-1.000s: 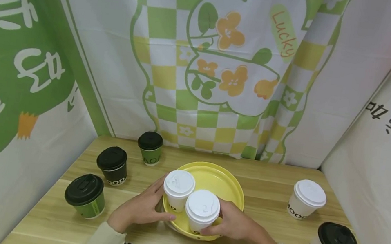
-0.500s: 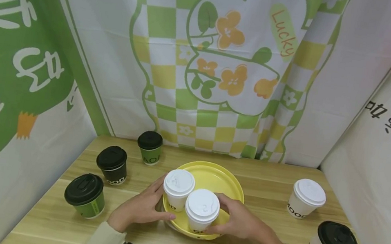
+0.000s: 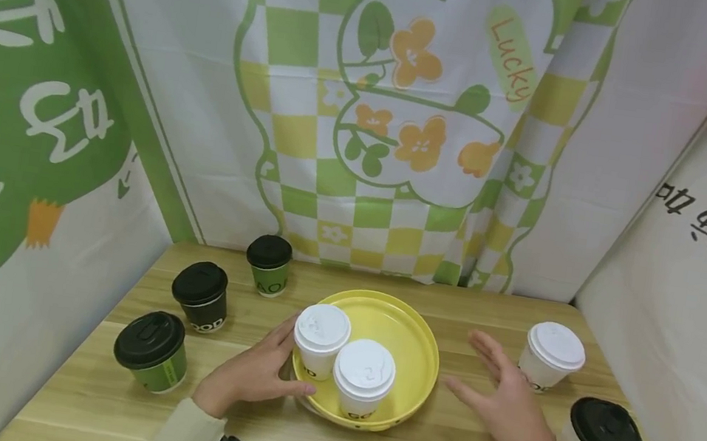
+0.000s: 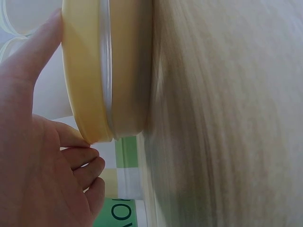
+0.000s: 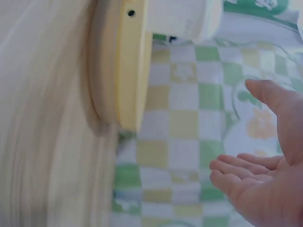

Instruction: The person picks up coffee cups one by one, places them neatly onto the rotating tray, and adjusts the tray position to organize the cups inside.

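Two white cups, a left one (image 3: 321,339) and a nearer one (image 3: 363,378), stand upright with their lids on inside a round yellow tray (image 3: 417,363). My left hand (image 3: 256,372) rests against the tray's left side, beside the left cup. In the left wrist view its thumb and one fingertip touch the tray's rim (image 4: 85,71). My right hand (image 3: 506,404) hovers right of the tray, fingers extended and thumb apart, holding nothing. It partly covers a white-lidded cup (image 3: 554,345) and a white cup with a black lid (image 3: 607,433); contact with either is not visible.
On the wooden table's left side stand a green cup with black lid (image 3: 151,350), a black cup (image 3: 201,296) and a smaller green cup (image 3: 269,264). A patterned curtain (image 3: 387,217) hangs behind the table, with printed cloth on both sides.
My right hand has let go of the nearer white cup and moved right, out past the tray's edge. That cup stays in the tray. My left hand has kept its place.
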`<state>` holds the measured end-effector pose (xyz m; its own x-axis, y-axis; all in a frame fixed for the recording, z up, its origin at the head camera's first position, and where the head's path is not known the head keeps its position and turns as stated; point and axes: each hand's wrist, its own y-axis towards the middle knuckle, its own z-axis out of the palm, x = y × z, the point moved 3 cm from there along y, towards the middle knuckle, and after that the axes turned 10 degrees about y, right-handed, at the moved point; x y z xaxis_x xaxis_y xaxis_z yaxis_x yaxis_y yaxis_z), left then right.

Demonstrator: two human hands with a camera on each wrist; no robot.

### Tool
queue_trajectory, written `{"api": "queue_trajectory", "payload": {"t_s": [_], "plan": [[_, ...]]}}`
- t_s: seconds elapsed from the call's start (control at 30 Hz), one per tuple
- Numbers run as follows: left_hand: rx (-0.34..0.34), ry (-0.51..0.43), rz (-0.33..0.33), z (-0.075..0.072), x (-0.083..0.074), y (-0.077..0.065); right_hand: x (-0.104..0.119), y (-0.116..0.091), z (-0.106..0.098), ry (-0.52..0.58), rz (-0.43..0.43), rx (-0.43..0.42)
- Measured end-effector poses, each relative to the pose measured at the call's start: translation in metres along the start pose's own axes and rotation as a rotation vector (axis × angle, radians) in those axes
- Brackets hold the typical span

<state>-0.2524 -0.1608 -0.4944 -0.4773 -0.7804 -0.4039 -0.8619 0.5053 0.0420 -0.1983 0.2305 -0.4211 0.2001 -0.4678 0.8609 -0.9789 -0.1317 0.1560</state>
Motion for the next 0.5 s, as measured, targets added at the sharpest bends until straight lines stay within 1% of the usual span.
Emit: {"api": "queue_trajectory", "payload": {"t_s": [0.13, 0.23, 0.37, 0.43, 0.5], "plan": [[-0.004, 0.007, 0.004, 0.0, 0.0, 0.0, 0.005, -0.021, -0.034, -0.102, 0.034, -0.118], [-0.011, 0.005, 0.004, -0.001, -0.001, 0.0, 0.003, -0.035, -0.056, -0.199, 0.063, -0.185], [-0.009, 0.002, -0.001, -0.002, -0.001, 0.0, -0.007, -0.052, -0.082, -0.245, 0.103, -0.279], [-0.009, 0.0, -0.003, -0.002, -0.002, 0.0, -0.015, -0.059, -0.093, -0.263, 0.123, -0.341], [-0.01, -0.002, -0.003, -0.001, -0.002, 0.0, -0.024, -0.064, -0.103, -0.287, 0.164, -0.396]]}}
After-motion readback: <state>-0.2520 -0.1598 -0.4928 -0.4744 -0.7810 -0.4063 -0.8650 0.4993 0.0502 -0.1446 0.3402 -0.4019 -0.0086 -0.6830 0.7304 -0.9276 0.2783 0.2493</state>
